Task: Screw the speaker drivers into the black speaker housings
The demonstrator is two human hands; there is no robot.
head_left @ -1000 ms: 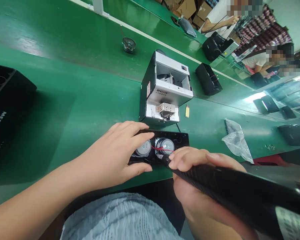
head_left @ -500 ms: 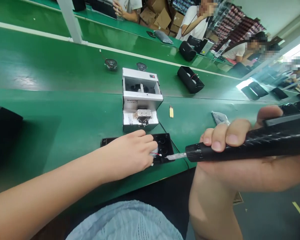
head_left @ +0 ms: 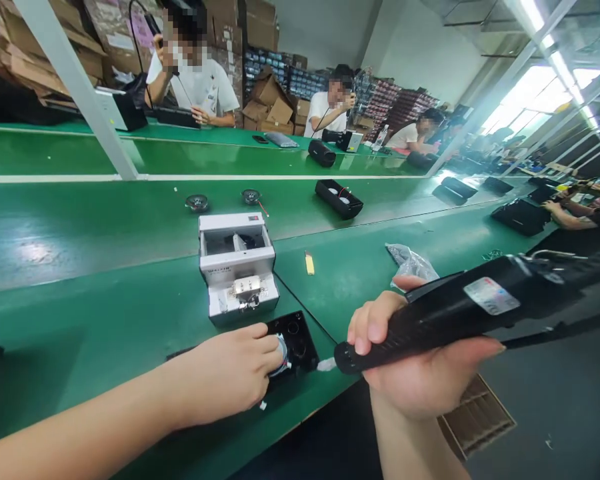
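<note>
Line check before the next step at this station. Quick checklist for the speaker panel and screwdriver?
1. Black speaker panel steadied by left hand: ok, it lies flat on the green bench.
2. Electric screwdriver in right hand: ok, firmly gripped, tip near the panel's edge.
3. Screw on the bit: cannot tell, the tip is blurred.
4. Round speaker driver seated in its opening: cannot tell, the left hand covers most of it.
5. Small white piece below the panel's near edge: not ok, looks loose; identify it first.
</note>
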